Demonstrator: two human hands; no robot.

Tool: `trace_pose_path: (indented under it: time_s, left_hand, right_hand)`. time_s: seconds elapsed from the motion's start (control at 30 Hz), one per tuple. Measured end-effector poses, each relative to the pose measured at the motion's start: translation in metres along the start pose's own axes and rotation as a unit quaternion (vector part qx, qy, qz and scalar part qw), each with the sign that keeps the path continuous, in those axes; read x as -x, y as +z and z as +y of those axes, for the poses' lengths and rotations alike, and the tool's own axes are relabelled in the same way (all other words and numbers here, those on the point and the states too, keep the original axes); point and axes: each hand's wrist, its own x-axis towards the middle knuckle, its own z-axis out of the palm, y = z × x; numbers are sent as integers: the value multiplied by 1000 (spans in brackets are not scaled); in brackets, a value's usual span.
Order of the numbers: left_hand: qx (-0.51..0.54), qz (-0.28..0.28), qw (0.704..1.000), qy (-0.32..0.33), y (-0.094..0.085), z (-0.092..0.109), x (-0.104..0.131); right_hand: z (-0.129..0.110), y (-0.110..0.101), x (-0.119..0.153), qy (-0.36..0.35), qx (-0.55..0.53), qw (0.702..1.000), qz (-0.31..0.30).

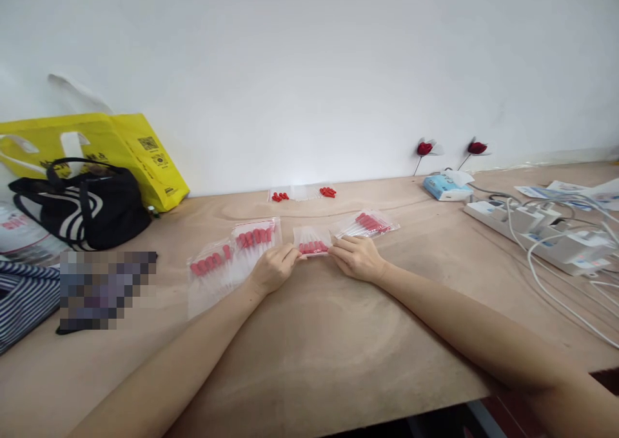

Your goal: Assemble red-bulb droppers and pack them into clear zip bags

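Between my two hands is a small clear zip bag (pixel 312 237) with several red-tipped pieces in a row along its near edge. My left hand (pixel 276 267) pinches the bag's near left corner, its fingers closed. At the near right corner, the closed fingers of my right hand (pixel 355 257) grip the same bag. Left of it lie two more clear bags, one nearer (pixel 207 273) and one farther (pixel 255 238), holding red-tipped white sticks. Just beyond my right hand rests another bag of red-tipped sticks (pixel 370 224).
Small red pieces (pixel 279 197) and more red pieces (pixel 327 192) lie in clear bags near the wall. A yellow bag (pixel 149 160) and a black bag (pixel 106 206) stand left. At right are a tissue pack (pixel 445 188), a power strip (pixel 522 231) with cables, and two red fabric flowers.
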Motion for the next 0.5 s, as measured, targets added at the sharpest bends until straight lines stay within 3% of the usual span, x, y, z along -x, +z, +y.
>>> trace_pose_path:
  time_s: [0.17, 0.3, 0.37, 0.43, 0.5]
  left_hand:
    - [-8, -36, 999, -10, 4, 1, 1]
    - [-25, -75, 996, -31, 8, 3, -1]
    - [-37, -93, 994, -51, 13, 2, -3]
    - [-47, -107, 990, -74, 18, 0, -6]
    - [-50, -117, 988, -91, 23, -3, -10]
  right_hand:
    - [-4, 10, -5, 9, 22, 999, -31]
    - [2, 15, -6, 69, 32, 994, -73]
    - [12, 15, -5, 130, 18, 988, -75]
    - [26, 11, -1, 234, 22, 970, -67]
    - [46, 6, 4, 378, 59, 921, -70]
